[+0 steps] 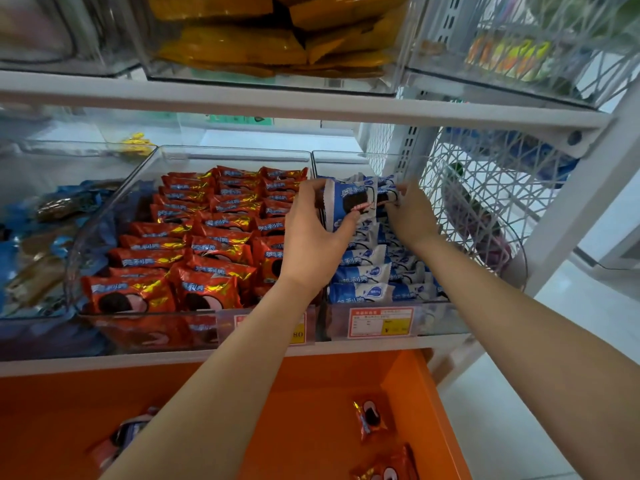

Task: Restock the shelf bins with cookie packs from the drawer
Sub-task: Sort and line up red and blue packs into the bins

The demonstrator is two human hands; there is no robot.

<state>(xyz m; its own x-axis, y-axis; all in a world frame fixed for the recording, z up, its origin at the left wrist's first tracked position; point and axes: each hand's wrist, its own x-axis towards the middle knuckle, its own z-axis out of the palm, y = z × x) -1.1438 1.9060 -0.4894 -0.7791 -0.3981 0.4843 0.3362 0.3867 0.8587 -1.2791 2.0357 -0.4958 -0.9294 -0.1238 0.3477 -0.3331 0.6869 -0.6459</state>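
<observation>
A blue-and-white cookie pack [353,202] stands upright above the right bin [443,318] on the shelf, near the back of it. The left hand [311,237] grips this pack, with the thumb on its front face and the fingers curled behind it. Under and before it, a row of the same blue-and-white packs [367,271] fills the bin up to the front wall. The right hand [412,216] is just beside, at the back right of the bin; its fingertips pinch the edge of a back pack [389,195]. Both forearms reach over the front edge of the shelf.

Left of this bin stands the middle bin [235,152], which is full of red cookie packs [207,237] in rows. A price label [381,322] sits on the front of the right bin.

Below the shelf the orange drawer [311,386] is open. In it lie loose red packs [372,419] at the right, and another pack [128,433] is partly hidden by the left arm. On the shelf above, a clear bin holds yellow packs [242,43]. A white wire basket [485,202] hangs at the right side of the rack.
</observation>
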